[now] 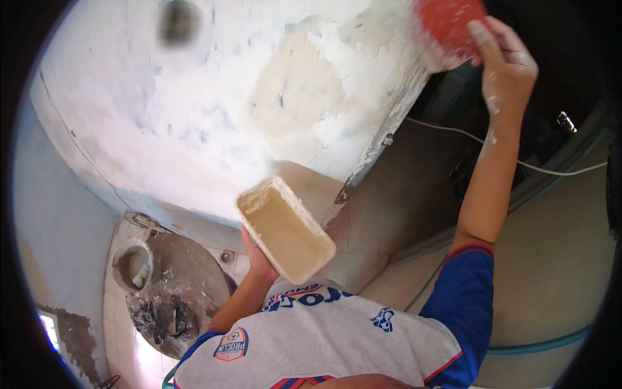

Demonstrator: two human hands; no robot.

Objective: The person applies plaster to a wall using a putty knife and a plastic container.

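In my left hand [258, 258] is a rectangular plastic tub [285, 233], gripped by its side and tilted toward me. A pale, watery beige mix lies in it, and its rim is crusted white. High at the upper right, my right hand [508, 55] pinches a red plastic putty spreader [448, 26] smeared with white filler. The spreader is at the edge of the patchy white wall [214, 97]; whether its blade touches the wall I cannot tell. White smears mark my right fingers and forearm.
A round dirty board [201, 266] at the lower left bears a bucket [135, 264] and a crumpled black bag [155, 318]. Right of the wall's chipped edge is a dark opening, crossed by a white cable [554, 171]. A blue-green hose [538, 347] runs along the lower right.
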